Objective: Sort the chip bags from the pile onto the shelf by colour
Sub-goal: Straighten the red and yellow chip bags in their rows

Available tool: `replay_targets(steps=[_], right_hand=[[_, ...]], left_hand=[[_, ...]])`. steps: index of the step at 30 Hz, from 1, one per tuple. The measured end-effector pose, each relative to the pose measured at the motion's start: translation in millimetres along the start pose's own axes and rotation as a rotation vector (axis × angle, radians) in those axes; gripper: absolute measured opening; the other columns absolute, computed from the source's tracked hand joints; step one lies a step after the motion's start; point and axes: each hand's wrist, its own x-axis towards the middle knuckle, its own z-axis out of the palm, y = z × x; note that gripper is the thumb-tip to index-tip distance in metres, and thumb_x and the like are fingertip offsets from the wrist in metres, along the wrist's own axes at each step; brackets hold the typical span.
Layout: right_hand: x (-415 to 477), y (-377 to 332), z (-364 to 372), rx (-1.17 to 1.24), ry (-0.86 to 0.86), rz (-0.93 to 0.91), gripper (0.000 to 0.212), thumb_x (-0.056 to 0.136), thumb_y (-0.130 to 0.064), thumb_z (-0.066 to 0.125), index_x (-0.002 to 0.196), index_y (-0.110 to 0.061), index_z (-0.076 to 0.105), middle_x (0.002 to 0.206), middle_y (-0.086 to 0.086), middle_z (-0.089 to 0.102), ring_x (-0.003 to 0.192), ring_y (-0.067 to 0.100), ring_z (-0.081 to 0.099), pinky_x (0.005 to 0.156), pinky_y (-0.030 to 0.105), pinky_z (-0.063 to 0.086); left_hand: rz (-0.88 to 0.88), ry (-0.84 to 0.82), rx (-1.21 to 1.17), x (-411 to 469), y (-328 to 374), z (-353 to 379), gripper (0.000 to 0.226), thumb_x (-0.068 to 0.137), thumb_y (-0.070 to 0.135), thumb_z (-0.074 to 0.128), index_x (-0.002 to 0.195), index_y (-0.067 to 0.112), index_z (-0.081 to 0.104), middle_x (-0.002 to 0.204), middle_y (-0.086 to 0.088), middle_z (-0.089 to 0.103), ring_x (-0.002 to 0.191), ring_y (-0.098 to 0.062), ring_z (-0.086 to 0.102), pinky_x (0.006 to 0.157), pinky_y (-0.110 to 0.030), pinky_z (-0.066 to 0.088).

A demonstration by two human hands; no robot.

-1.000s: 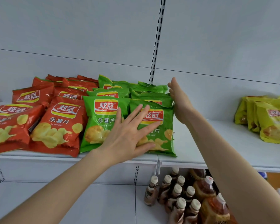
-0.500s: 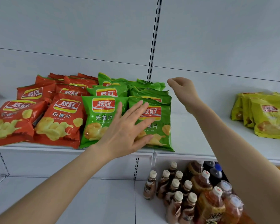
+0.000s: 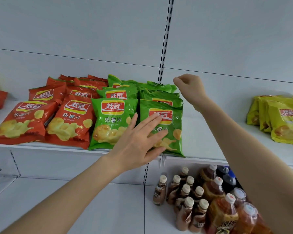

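Bright, even, cool-white light fills the scene, and no single source shows. Shadows are soft: a faint one lies under the left hand (image 3: pixel 137 142) on the green bag (image 3: pixel 175 132), and a greyer band sits beneath the shelf (image 3: pixel 201 141) edge below that hand. Small white glints break on the glossy red bags (image 3: pixel 69 120) left of it and on the bottles (image 3: pixel 189 202) below the right hand (image 3: pixel 191 88). Above the right hand the slotted upright (image 3: pixel 166 39) leans and the shelf edge bows with wide-angle stretch. The yellow bags (image 3: pixel 284 119) far right of that hand look soft and smeared.
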Motion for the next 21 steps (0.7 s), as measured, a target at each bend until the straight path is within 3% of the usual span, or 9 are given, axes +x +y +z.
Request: replay_targets(steps=[4, 9, 12, 15, 21], right_hand=[[1, -3, -1, -0.017, -0.004, -0.025, 0.024, 0.091, -0.022, 0.051, 0.105, -0.008, 0.065, 0.104, 0.0, 0.063, 0.095, 0.009, 0.054, 0.083, 0.024, 0.04], [0, -13, 3, -0.098, -0.02, -0.093, 0.025, 0.091, -0.022, 0.053, 0.105, -0.007, 0.066, 0.113, 0.002, 0.065, 0.109, 0.013, 0.056, 0.092, 0.028, 0.043], [2, -22, 9, -0.148, -0.026, -0.148, 0.025, 0.091, -0.024, 0.052, 0.107, -0.009, 0.066, 0.115, 0.0, 0.064, 0.111, 0.013, 0.056, 0.088, 0.026, 0.043], [3, -39, 23, -0.157, -0.046, -0.232, 0.025, 0.092, -0.024, 0.052, 0.108, -0.011, 0.065, 0.112, -0.002, 0.064, 0.107, 0.01, 0.055, 0.085, 0.022, 0.04], [-16, -99, 90, -0.063, -0.202, -0.413, 0.021, 0.092, -0.02, 0.053, 0.103, -0.008, 0.067, 0.094, -0.006, 0.06, 0.093, 0.006, 0.054, 0.07, 0.01, 0.032]], left_hand=[[0.016, 0.007, 0.008, 1, 3, -4, 0.038, 0.091, 0.04, 0.047, 0.117, 0.015, 0.058, 0.135, -0.02, 0.052, 0.132, -0.028, 0.038, 0.104, -0.06, 0.018], [0.044, 0.014, 0.023, -2, 10, -12, 0.036, 0.091, 0.035, 0.049, 0.106, 0.01, 0.07, 0.126, -0.019, 0.06, 0.124, -0.03, 0.052, 0.105, -0.055, 0.028], [0.053, 0.064, 0.032, -4, 15, -22, 0.031, 0.091, 0.031, 0.051, 0.098, 0.01, 0.072, 0.114, -0.015, 0.067, 0.114, -0.029, 0.058, 0.105, -0.048, 0.034], [0.054, 0.099, 0.054, -10, 17, -39, 0.027, 0.09, 0.029, 0.053, 0.095, 0.011, 0.073, 0.099, -0.008, 0.071, 0.098, -0.024, 0.063, 0.097, -0.042, 0.04], [-0.043, 0.011, 0.123, -50, -3, -89, 0.029, 0.092, 0.025, 0.052, 0.081, 0.007, 0.071, 0.072, -0.006, 0.066, 0.067, -0.026, 0.061, 0.065, -0.036, 0.05]])
